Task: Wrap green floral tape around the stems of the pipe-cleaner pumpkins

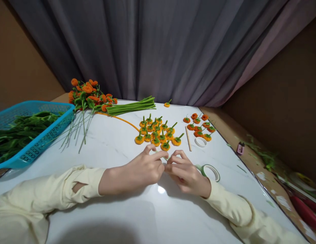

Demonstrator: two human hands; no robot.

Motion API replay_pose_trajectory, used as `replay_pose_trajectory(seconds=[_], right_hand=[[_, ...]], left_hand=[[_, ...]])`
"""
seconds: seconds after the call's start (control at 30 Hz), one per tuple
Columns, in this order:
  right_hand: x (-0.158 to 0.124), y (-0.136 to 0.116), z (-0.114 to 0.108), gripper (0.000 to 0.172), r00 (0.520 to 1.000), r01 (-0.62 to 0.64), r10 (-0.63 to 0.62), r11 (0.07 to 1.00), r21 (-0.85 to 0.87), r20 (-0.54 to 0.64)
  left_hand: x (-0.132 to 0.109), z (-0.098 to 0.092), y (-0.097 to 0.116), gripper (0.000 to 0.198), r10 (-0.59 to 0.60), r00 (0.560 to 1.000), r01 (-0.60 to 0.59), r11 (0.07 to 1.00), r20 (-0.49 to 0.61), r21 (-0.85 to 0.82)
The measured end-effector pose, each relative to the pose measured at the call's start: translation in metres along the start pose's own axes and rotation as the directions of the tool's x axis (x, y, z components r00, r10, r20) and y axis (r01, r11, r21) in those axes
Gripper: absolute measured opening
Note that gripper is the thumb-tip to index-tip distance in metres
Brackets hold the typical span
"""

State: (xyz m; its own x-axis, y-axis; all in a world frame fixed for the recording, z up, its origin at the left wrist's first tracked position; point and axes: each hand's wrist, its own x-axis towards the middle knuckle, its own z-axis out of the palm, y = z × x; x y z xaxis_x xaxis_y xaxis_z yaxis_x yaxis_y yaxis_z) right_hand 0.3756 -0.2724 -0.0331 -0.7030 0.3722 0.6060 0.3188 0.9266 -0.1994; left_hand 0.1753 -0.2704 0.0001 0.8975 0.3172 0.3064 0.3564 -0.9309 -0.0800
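Observation:
My left hand (145, 167) and my right hand (187, 173) meet over the white table, fingertips pinched close together. A thin pale-green strip of tape (167, 158) shows between them, mostly hidden by the fingers. Beside my right hand stands a roll of green tape (210, 173), its loose end running toward that hand. Just beyond my fingers lie several yellow fuzzy flower heads (155, 141) with green stems pointing up. The nearest flower head (165, 146) sits almost at my left fingertips.
At left is a blue basket (45, 137) of green leaves. Behind lie orange flowers (88, 89) and a bundle of green stems (132, 106). At right are orange flower heads (198, 128), a wooden stick (188, 139), a white ring (200, 142) and a pink item (240, 148).

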Motion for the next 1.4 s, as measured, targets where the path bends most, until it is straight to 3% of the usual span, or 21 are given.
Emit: replay_pose_trajectory(seconds=[0.13, 0.23, 0.3, 0.37, 0.43, 0.57, 0.7, 0.83, 1.0, 1.13, 1.27, 1.33, 1.4], right_hand=[[-0.001, 0.001, 0.0, 0.023, 0.995, 0.101, -0.099, 0.993, -0.061, 0.023], [-0.001, 0.0, -0.001, 0.018, 0.969, 0.248, -0.247, 0.953, -0.175, 0.027], [-0.001, -0.001, -0.002, 0.015, 0.934, 0.356, -0.352, 0.902, -0.244, 0.061], [-0.001, -0.001, -0.002, 0.015, 0.911, 0.411, -0.4, 0.872, -0.266, 0.097], [-0.001, 0.0, -0.001, 0.018, 0.916, 0.401, -0.392, 0.878, -0.259, 0.088], [-0.001, 0.001, 0.001, 0.022, 0.951, 0.307, -0.307, 0.928, -0.213, 0.034], [0.0, 0.001, -0.002, 0.025, 0.974, 0.227, -0.227, 0.96, -0.166, 0.017], [0.001, 0.002, -0.002, 0.031, 0.978, 0.209, -0.208, 0.962, -0.178, 0.029], [0.001, 0.002, 0.0, 0.026, 0.97, 0.242, -0.243, 0.952, -0.186, 0.016], [0.0, 0.0, -0.002, 0.021, 0.947, 0.318, -0.322, 0.918, -0.235, 0.024], [-0.001, -0.002, -0.004, 0.02, 0.925, 0.378, -0.374, 0.881, -0.286, 0.069], [-0.002, -0.001, -0.003, 0.023, 0.93, 0.367, -0.361, 0.887, -0.281, 0.073], [-0.001, 0.0, -0.002, 0.024, 0.942, 0.333, -0.332, 0.902, -0.274, 0.051]], left_hand=[[0.003, 0.001, -0.009, 0.026, -0.072, 0.991, 0.102, 0.949, 0.11, -0.298], [0.007, 0.003, -0.022, 0.016, -0.155, 0.943, 0.303, 0.763, 0.293, -0.57], [0.01, 0.004, -0.029, 0.009, -0.116, 0.89, 0.416, 0.604, 0.441, -0.68], [0.012, 0.002, -0.032, 0.007, -0.069, 0.855, 0.463, 0.548, 0.514, -0.696], [0.011, -0.001, -0.028, 0.01, -0.094, 0.866, 0.432, 0.635, 0.49, -0.641], [0.006, -0.007, -0.01, 0.015, -0.183, 0.939, 0.288, 0.883, 0.291, -0.371], [0.002, -0.005, 0.0, 0.022, -0.093, 0.989, 0.112, 0.976, 0.113, -0.185], [0.003, -0.004, -0.002, 0.023, -0.062, 0.994, 0.077, 0.984, 0.093, -0.164], [0.005, -0.006, -0.009, 0.024, -0.096, 0.985, 0.143, 0.919, 0.145, -0.366], [0.008, -0.004, -0.02, 0.023, -0.14, 0.949, 0.284, 0.766, 0.281, -0.577], [0.012, 0.0, -0.028, 0.018, -0.066, 0.887, 0.411, 0.562, 0.456, -0.718], [0.011, 0.0, -0.025, 0.019, -0.11, 0.891, 0.407, 0.624, 0.441, -0.667], [0.008, -0.001, -0.019, 0.021, -0.189, 0.915, 0.364, 0.77, 0.357, -0.525]])
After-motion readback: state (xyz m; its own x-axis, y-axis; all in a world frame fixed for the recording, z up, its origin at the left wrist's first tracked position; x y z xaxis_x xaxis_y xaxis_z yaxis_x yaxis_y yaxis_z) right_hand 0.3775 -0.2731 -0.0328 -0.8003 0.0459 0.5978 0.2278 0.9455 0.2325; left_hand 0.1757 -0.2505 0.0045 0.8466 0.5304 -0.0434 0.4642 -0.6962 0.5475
